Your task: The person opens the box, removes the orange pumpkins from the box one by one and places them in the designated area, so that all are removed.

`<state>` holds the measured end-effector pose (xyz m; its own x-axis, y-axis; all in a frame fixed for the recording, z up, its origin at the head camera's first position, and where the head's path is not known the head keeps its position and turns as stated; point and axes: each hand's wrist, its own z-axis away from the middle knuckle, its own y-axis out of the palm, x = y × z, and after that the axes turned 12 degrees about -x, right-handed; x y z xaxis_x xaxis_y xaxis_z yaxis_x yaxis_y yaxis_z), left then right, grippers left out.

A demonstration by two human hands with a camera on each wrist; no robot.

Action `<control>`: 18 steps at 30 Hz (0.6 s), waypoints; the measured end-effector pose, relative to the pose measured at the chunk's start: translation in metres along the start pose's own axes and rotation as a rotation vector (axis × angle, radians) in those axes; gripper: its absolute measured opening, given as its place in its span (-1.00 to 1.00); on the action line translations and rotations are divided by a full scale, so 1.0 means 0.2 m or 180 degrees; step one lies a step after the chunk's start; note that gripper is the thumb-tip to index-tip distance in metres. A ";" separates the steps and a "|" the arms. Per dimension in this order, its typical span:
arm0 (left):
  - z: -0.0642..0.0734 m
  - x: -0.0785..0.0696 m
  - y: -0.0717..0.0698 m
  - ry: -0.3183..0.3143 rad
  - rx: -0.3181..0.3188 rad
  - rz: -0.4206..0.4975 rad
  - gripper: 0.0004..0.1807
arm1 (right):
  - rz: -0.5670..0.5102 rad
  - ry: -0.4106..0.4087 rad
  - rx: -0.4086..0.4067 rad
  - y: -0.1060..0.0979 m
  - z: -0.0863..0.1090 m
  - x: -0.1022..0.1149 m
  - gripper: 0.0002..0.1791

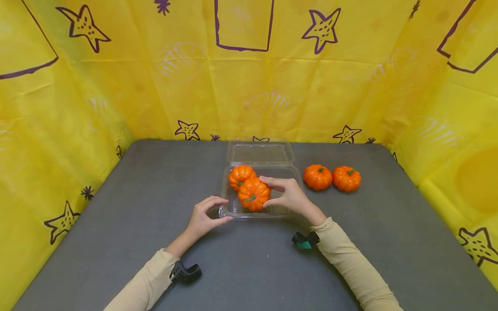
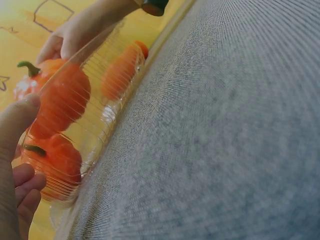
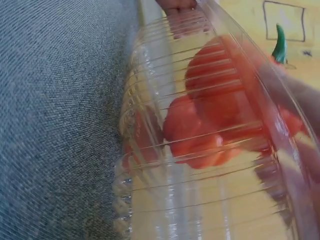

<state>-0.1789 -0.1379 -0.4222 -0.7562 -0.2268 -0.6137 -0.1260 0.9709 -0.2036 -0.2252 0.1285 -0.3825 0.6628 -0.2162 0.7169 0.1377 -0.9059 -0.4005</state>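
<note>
A clear plastic clamshell container (image 1: 285,211) lies with its lid (image 1: 260,152) folded back. My left hand (image 1: 204,218) pinches its near left corner; in the left wrist view the thumb (image 2: 22,117) is at the rim, with the fingers lower on the side. Between thumb and fingers, my right hand (image 1: 292,196) grips a small orange pumpkin (image 1: 254,195) with a green stem, over the container's left half. Behind it, a second pumpkin (image 1: 240,175) sits inside at the far left, partly hidden. Through the ribbed wall, the right wrist view shows the gripped pumpkin (image 3: 215,82) higher than the other one (image 3: 192,132).
Two more pumpkins, one (image 1: 317,177) beside the other (image 1: 347,178), stand on the grey table (image 1: 249,268) right of the container. Yellow patterned cloth (image 1: 148,86) hangs along the table's back and both sides. Black wrist mounts (image 1: 186,272) stick out from both sleeves.
</note>
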 end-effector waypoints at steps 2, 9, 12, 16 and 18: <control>0.00 0.00 0.00 -0.0006 0.0002 0.0009 -0.51 | 0.0000 -0.0180 -0.0012 -0.01 0.00 0.04 -0.27; 0.00 0.00 0.01 0.0014 -0.0013 0.0050 -0.51 | -0.0516 -0.0195 -0.0163 -0.03 0.01 0.07 -0.31; 0.00 0.01 0.01 0.0019 -0.0006 0.0057 -0.51 | -0.0583 -0.0086 -0.0250 -0.03 0.01 0.07 -0.33; 0.00 0.01 0.01 -0.0003 -0.0012 0.0056 -0.51 | -0.0560 0.0097 -0.0299 -0.04 0.01 0.08 -0.35; 0.00 0.01 0.00 -0.0009 -0.0024 0.0046 -0.51 | -0.0590 0.0259 -0.0269 -0.04 0.00 0.09 -0.34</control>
<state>-0.1793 -0.1376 -0.4237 -0.7561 -0.2128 -0.6188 -0.1198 0.9747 -0.1888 -0.2146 0.1327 -0.3663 0.5700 -0.0688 0.8188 0.1872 -0.9594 -0.2109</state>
